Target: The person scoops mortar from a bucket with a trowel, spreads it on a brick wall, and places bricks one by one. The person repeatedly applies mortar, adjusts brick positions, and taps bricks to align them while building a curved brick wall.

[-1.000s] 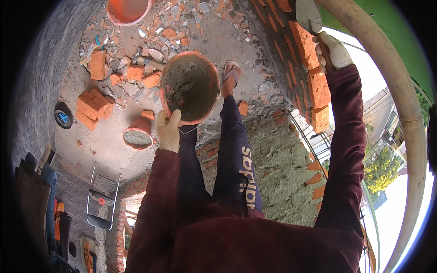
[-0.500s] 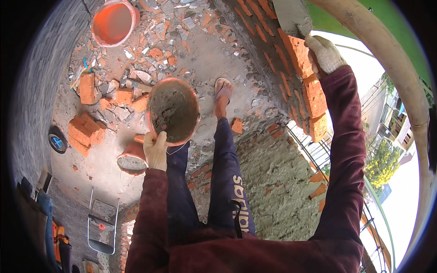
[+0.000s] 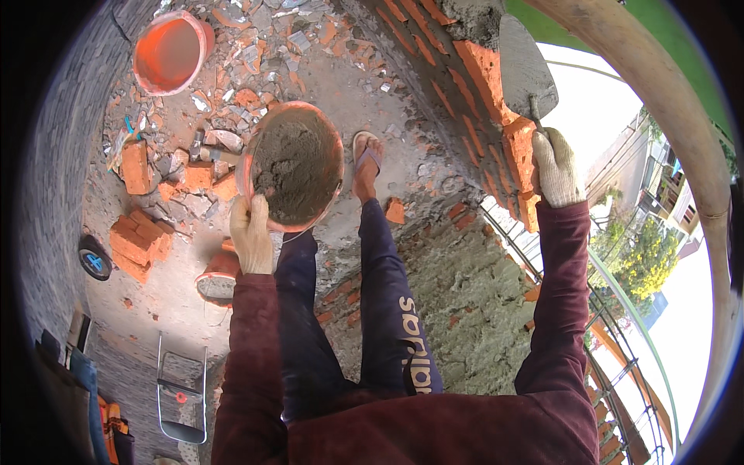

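Observation:
My gloved left hand (image 3: 252, 235) grips the near rim of an orange bucket (image 3: 246, 167), fingers over its edge. Grey wet mortar (image 3: 296, 167) fills much of the bucket, which is held up above the floor in front of my legs. My gloved right hand (image 3: 559, 167) is closed around the handle of a trowel (image 3: 528, 66). Its broad grey blade points away from me, over the outer edge of a brick wall (image 3: 482, 77). Grey mortar (image 3: 471, 22) lies on the far part of the wall's top, to the left of the blade.
A second orange bucket (image 3: 172, 54) stands far left among brick rubble (image 3: 263, 54). Stacked bricks (image 3: 139, 242), a hammer (image 3: 213, 155) and a small bucket (image 3: 218, 279) are on the floor at left. A bamboo pole (image 3: 659, 85) curves along the right.
My right hand and the trowel have come back toward me, and the blade has swung outward off the wall top. The bucket has shifted slightly left and shows more of its mortar.

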A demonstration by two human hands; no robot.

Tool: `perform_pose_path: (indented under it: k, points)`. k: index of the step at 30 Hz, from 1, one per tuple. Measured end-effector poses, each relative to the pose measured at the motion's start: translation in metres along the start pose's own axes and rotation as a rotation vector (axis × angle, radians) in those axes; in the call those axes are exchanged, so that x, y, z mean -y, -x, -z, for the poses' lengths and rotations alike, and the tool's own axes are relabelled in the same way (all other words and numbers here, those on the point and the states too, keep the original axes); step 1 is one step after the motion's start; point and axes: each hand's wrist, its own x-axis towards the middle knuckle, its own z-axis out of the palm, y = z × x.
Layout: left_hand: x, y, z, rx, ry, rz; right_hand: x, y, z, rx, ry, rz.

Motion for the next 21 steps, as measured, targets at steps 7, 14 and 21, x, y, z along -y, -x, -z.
perform_pose_path:
  k: [7,14,21]
  points:
    - [0.016,-0.037,-0.018,0.082,-0.079,-0.075,0.052,-0.001,-0.099,-0.065,0.367,-0.022]
    - [0.027,-0.083,-0.038,0.060,-0.084,-0.080,-0.024,0.019,-0.136,-0.246,0.283,-0.215]
    - [-0.011,-0.146,-0.051,0.229,-0.231,-0.115,0.034,0.017,-0.115,0.150,0.402,0.042]
